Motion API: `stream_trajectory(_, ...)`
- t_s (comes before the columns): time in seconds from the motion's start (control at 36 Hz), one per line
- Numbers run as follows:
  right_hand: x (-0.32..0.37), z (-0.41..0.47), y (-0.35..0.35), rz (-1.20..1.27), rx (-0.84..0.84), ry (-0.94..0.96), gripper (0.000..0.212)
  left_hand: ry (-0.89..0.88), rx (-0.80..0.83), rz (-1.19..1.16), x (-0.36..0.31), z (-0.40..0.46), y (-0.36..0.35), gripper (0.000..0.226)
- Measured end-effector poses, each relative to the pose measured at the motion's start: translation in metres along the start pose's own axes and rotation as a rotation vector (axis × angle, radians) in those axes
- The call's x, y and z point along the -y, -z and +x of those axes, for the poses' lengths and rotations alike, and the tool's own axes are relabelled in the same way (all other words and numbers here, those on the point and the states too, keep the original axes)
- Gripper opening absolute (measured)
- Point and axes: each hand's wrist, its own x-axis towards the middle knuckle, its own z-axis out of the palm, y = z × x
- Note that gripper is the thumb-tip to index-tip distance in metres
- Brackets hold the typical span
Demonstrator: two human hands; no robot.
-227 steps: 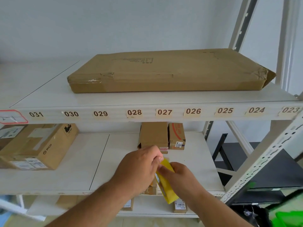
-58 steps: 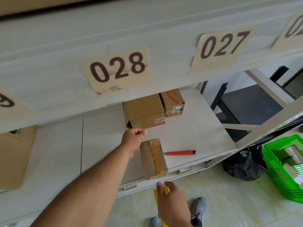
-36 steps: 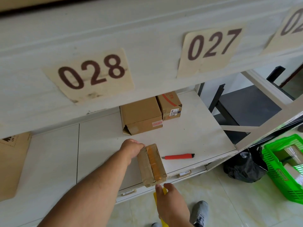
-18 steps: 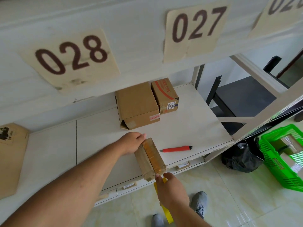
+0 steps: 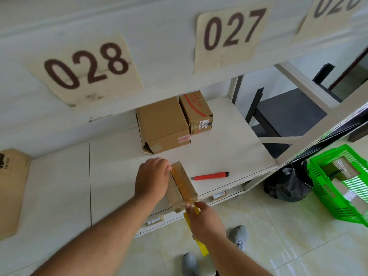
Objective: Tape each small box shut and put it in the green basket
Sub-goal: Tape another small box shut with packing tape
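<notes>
A small brown box (image 5: 182, 186) with shiny tape along its top lies at the front edge of the white shelf (image 5: 111, 176). My left hand (image 5: 152, 179) grips the box from its left side. My right hand (image 5: 207, 222) is just below the box's near end and holds a yellow tape dispenser (image 5: 197, 236), mostly hidden under the hand. The green basket (image 5: 338, 188) stands on the floor at the right with taped boxes inside.
A red utility knife (image 5: 210, 175) lies on the shelf right of the box. Two larger cardboard boxes (image 5: 165, 126) (image 5: 197, 113) stand at the shelf's back. A black bag (image 5: 286, 184) sits on the floor beside the basket. The upper shelf beam with labels 028 and 027 hangs close overhead.
My left hand has closed around the box's left side. My right hand with the dispenser rose to the box's near end. The view shifted slightly left and down.
</notes>
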Motion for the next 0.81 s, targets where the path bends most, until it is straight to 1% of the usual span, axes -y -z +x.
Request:
stream_trajectory(0.03,0.001,0.001,0.0,0.003,0.001,-0.004,0.067,-0.068,-0.043,-0.034,-0.004,-0.011,-0.002,0.021)
stream_trajectory(0.06,0.001,0.001,0.0,0.004,0.001,-0.006,0.068,-0.138,-0.03,-0.061,-0.007,-0.023,-0.005,0.027)
stream_trajectory(0.11,0.004,0.001,0.003,0.006,0.006,-0.008,0.065,-0.262,0.078,-0.045,-0.007,-0.049,-0.016,0.046)
stream_trajectory(0.17,0.007,0.0,0.007,0.001,0.005,-0.021,0.06,-0.343,0.168,0.044,0.0,-0.067,-0.028,0.063)
stream_trajectory(0.19,0.009,-0.001,0.008,-0.001,0.004,-0.028,0.058,-0.37,0.194,0.099,0.005,-0.069,-0.032,0.067)
stream_trajectory(0.28,0.012,0.001,0.01,0.018,-0.014,-0.038,0.063,-0.415,0.236,0.216,0.014,-0.058,-0.033,0.066)
stream_trajectory(0.36,0.013,0.005,0.011,0.058,-0.023,-0.006,0.069,-0.399,0.284,0.24,0.014,-0.045,-0.033,0.065)
stream_trajectory(0.47,0.011,0.006,0.015,0.056,0.0,0.011,0.066,-0.372,0.298,0.23,0.015,-0.046,-0.038,0.061)
stream_trajectory(0.61,0.012,0.005,0.015,0.012,-0.002,0.011,0.059,-0.347,0.326,0.219,0.016,-0.045,-0.04,0.061)
stream_trajectory(0.67,0.012,0.003,0.014,0.034,0.017,0.009,0.061,-0.344,0.349,0.169,0.015,-0.043,-0.032,0.066)
stream_trajectory(0.75,0.013,-0.003,0.014,0.131,0.069,-0.017,0.066,-0.266,0.385,0.005,0.01,-0.043,-0.019,0.072)
stream_trajectory(0.81,0.014,-0.006,0.015,0.216,0.121,-0.028,0.067,-0.194,0.335,-0.092,0.004,-0.049,-0.012,0.07)
